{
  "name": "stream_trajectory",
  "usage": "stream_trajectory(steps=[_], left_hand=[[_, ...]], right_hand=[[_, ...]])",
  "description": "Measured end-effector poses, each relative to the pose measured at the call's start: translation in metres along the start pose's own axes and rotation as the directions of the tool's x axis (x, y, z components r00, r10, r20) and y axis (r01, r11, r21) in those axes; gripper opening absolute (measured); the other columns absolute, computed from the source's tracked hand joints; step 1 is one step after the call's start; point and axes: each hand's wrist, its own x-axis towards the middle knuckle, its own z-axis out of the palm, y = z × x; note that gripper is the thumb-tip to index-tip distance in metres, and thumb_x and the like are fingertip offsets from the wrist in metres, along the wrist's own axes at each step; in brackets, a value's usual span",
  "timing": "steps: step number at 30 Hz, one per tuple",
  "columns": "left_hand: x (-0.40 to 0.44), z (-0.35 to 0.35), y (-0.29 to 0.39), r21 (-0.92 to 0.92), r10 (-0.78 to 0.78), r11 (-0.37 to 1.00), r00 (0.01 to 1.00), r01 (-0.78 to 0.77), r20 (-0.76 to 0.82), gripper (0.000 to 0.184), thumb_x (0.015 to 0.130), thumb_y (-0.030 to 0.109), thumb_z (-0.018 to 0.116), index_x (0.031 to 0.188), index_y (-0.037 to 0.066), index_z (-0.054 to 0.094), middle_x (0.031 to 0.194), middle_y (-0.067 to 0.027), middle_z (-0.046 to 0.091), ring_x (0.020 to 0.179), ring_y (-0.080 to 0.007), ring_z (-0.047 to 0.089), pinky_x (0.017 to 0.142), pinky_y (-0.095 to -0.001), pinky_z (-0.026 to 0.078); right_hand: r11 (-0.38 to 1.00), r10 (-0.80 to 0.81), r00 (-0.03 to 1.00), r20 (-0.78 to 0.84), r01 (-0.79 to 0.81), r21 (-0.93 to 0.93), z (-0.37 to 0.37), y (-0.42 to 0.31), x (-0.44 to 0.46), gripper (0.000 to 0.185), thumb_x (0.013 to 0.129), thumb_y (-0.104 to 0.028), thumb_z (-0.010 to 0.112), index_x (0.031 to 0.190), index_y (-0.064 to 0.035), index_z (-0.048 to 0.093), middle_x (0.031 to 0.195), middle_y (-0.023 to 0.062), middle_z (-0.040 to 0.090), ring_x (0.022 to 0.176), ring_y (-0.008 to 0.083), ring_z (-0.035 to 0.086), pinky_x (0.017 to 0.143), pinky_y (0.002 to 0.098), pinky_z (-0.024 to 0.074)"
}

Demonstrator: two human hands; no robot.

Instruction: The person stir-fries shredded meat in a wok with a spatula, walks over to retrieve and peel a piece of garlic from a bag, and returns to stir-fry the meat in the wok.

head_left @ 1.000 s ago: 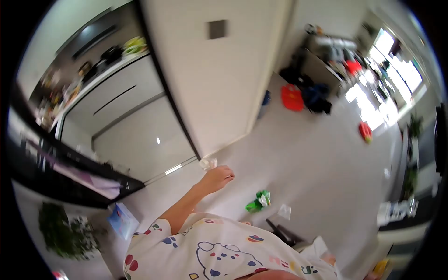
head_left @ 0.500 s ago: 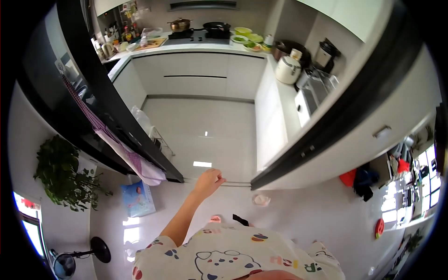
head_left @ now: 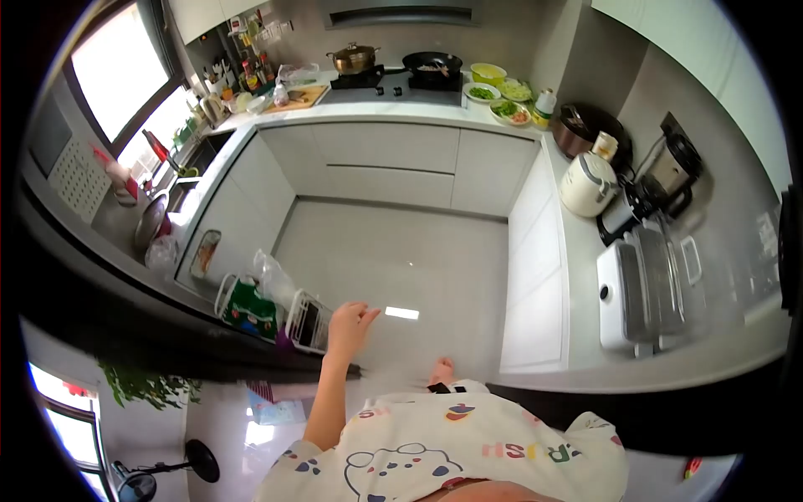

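Wht wire rack [head_left: 307, 324], slim bars, nr shiny grn pack [head_left: 249, 308] & crinkly clear plastic bag [head_left: 273, 278]; glossy gry floor [head_left: 393, 251], smooth flat wht cabinets [head_left: 385, 151]. L arm [head_left: 329, 406] bare, extended fwd; L hand [head_left: 349, 329] appears just beside rack, fingers loosely curled, can't tell if gripping; R hand out of view, state unclear
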Motion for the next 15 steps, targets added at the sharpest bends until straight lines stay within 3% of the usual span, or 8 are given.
stream_trajectory(steps=[2,4,5,6,7,8,11,15], left_hand=[[0.049,-0.009,-0.01,-0.019,-0.049,0.999,0.994,0.047,-0.096,0.034,0.09,0.029,0.073,0.078,-0.003,0.069,0.094,-0.0162,0.072,0.081,-0.0334,0.067,0.072,-0.0396,0.052],[0.09,-0.017,-0.005,-0.045,-0.092,0.995,0.978,0.085,-0.187,0.035,0.091,0.028,0.072,0.077,-0.004,0.07,0.086,-0.0153,0.071,0.074,-0.0317,0.066,0.069,-0.0389,0.051],[0.109,-0.017,-0.01,-0.016,-0.125,0.992,0.974,0.125,-0.187,0.035,0.091,0.028,0.072,0.077,-0.004,0.069,0.085,-0.015,0.071,0.073,-0.0318,0.066,0.068,-0.039,0.05],[0.128,-0.018,-0.019,0.013,-0.157,0.987,0.97,0.162,-0.187,0.035,0.092,0.028,0.072,0.077,-0.004,0.069,0.084,-0.0147,0.07,0.072,-0.0319,0.065,0.067,-0.039,0.05],[0.151,-0.017,-0.027,0.041,-0.182,0.98,0.964,0.193,-0.192,0.036,0.092,0.028,0.071,0.077,-0.004,0.069,0.082,-0.0144,0.07,0.07,-0.0321,0.065,0.066,-0.0391,0.049],[0.172,-0.007,-0.041,-0.037,-0.138,0.99,0.941,0.133,-0.308,0.043,0.095,0.032,0.068,0.072,-0.005,0.065,0.071,-0.0148,0.063,0.062,-0.032,0.058,0.061,-0.0413,0.045],[0.243,0.002,-0.088,-0.02,-0.248,0.967,0.914,0.255,-0.32,0.054,0.098,0.038,0.063,0.066,-0.005,0.059,0.063,-0.0165,0.054,0.056,-0.0321,0.051,0.058,-0.0437,0.041],[0.369,-0.001,-0.139,0.036,-0.244,0.963,0.92,0.268,-0.308,0.061,0.1,0.041,0.059,0.061,-0.005,0.049,0.06,-0.0175,0.048,0.054,-0.0325,0.046,0.056,-0.046,0.037]], right_hand=[[0.988,-0.091,0.996,0.02,0.093,-0.125,-0.03,-0.071,0.046,0.069,0.094,-0.054,0.048,0.105,0.0104,0.069,0.11,0.0309,0.068,0.102,0.0472,0.067,0.09,0.0493,0.0545],[0.927,-0.213,0.977,0.019,0.208,-0.313,-0.064,-0.144,0.104,0.077,0.095,-0.062,0.042,0.115,0.0078,0.067,0.12,0.0304,0.065,0.116,0.0435,0.062,0.099,0.0512,0.0488],[0.899,-0.298,0.953,-0.06,0.259,-0.353,-0.076,-0.185,0.132,0.074,0.095,-0.062,0.042,0.11,0.0048,0.07,0.112,0.0278,0.069,0.109,0.0431,0.065,0.096,0.0509,0.0508],[0.848,-0.406,0.913,-0.041,0.359,-0.39,-0.094,-0.228,0.159,0.067,0.094,-0.059,0.044,0.099,-0.0001,0.074,0.103,0.0236,0.072,0.097,0.0448,0.068,0.087,0.0518,0.0538],[0.866,-0.424,0.898,-0.115,0.365,-0.341,-0.112,-0.278,0.172,0.063,0.094,-0.058,0.046,0.097,-0.0015,0.074,0.1,0.0221,0.072,0.095,0.043,0.069,0.085,0.0512,0.0541],[0.881,-0.437,0.879,-0.192,0.376,-0.287,-0.127,-0.332,0.176,0.06,0.094,-0.057,0.047,0.094,-0.0029,0.073,0.096,0.0207,0.073,0.093,0.0411,0.069,0.083,0.0506,0.0544],[0.861,-0.508,0.793,-0.336,0.484,-0.158,-0.148,-0.464,0.224,0.057,0.095,-0.055,0.051,0.09,-0.0025,0.071,0.089,0.0192,0.072,0.086,0.0383,0.07,0.074,0.0485,0.053],[0.745,-0.604,0.686,-0.405,0.667,0.019,-0.147,-0.569,0.259,0.049,0.095,-0.049,0.058,0.093,-0.0021,0.069,0.086,0.0171,0.072,0.082,0.0335,0.07,0.069,0.0447,0.0518]])
